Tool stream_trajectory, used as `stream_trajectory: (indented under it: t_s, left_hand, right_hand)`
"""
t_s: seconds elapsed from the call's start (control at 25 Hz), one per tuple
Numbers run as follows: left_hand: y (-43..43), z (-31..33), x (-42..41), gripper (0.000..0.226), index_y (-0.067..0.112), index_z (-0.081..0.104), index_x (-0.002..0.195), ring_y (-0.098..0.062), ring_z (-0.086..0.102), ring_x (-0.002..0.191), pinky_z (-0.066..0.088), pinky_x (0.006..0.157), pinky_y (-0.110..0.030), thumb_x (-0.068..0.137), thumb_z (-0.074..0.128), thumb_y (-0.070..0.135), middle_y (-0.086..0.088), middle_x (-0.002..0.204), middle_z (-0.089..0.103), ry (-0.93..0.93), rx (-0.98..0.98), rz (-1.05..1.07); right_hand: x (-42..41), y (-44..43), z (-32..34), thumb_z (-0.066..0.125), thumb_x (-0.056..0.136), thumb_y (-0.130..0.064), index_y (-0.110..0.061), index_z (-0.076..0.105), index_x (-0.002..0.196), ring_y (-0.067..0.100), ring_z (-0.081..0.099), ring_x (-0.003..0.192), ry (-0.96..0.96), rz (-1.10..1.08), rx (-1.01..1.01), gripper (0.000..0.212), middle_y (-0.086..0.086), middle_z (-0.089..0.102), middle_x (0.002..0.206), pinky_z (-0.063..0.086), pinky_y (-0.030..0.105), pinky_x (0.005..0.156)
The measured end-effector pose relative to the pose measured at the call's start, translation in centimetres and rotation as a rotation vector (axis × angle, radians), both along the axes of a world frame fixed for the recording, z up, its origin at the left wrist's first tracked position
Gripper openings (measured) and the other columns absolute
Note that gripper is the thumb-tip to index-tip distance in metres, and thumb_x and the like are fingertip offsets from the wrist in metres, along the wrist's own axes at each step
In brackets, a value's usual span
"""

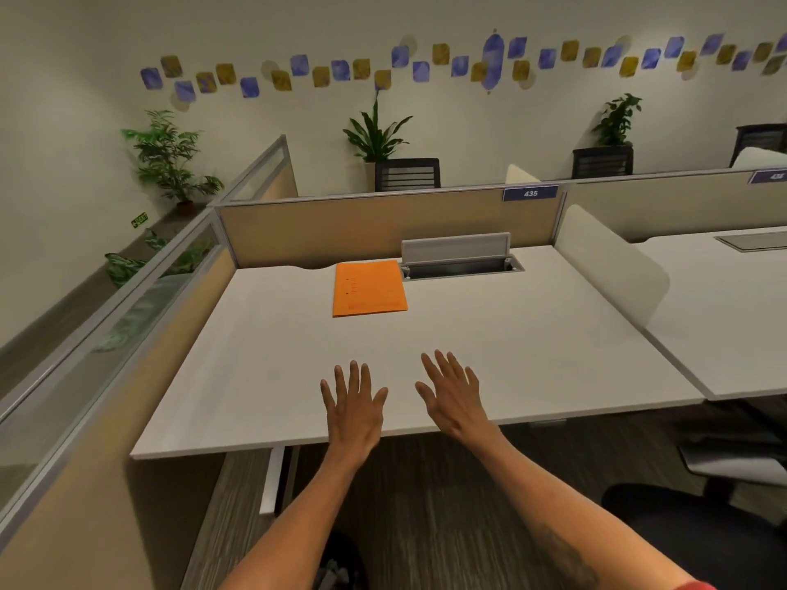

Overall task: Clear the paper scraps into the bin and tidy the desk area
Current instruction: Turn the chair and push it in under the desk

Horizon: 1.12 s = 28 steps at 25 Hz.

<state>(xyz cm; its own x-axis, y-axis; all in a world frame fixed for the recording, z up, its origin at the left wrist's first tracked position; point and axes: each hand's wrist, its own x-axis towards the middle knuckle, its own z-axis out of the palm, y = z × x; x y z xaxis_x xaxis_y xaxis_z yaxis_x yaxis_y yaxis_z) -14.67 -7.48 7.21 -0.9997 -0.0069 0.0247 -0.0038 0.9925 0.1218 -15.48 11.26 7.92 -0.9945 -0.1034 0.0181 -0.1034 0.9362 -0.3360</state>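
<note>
On the smooth white rectangular worktop [489, 334], one flat orange paper folder [369, 288] lies at twelve o'clock, long axis running toward the tan partition, while the left hand [354, 408] and right hand [452, 398] hover palm-down at six o'clock, each grip spread wide, holding nothing.

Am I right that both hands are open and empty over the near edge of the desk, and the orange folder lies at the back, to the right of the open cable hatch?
Not quite: the head view shows the orange folder to the left of the open cable hatch, not the right. The rest holds: the left hand and right hand are open and empty over the near edge of the desk.
</note>
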Motion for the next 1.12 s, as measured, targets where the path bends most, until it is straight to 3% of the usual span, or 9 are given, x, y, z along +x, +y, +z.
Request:
stream_trajectory:
  t_s: [0.56,1.12]
  left_hand:
    - [17.7,1.4,16.5,0.066,0.018,0.001,0.158,-0.032,-0.009,0.152,-0.004,0.123,-0.055,0.104,0.013,0.054,-0.007,0.167,-0.001,-0.023,0.085,0.100]
    - [34.9,2.5,24.9,0.065,0.019,0.009,0.158,-0.031,-0.002,0.153,-0.004,0.121,-0.053,0.104,0.017,0.053,-0.005,0.166,0.006,0.024,0.208,-0.029]
  right_hand:
    - [15.2,17.0,1.3,0.027,0.105,-0.050,-0.030,0.005,0.159,0.022,-0.005,0.155,0.028,0.086,-0.042,0.061,0.002,0.000,0.168,0.000,0.049,0.125]
    - [25.0,35.0,4.2,0.031,0.105,-0.049,-0.028,0.010,0.159,0.022,0.002,0.155,0.116,-0.017,-0.029,0.061,0.003,0.008,0.167,0.007,0.048,0.125]
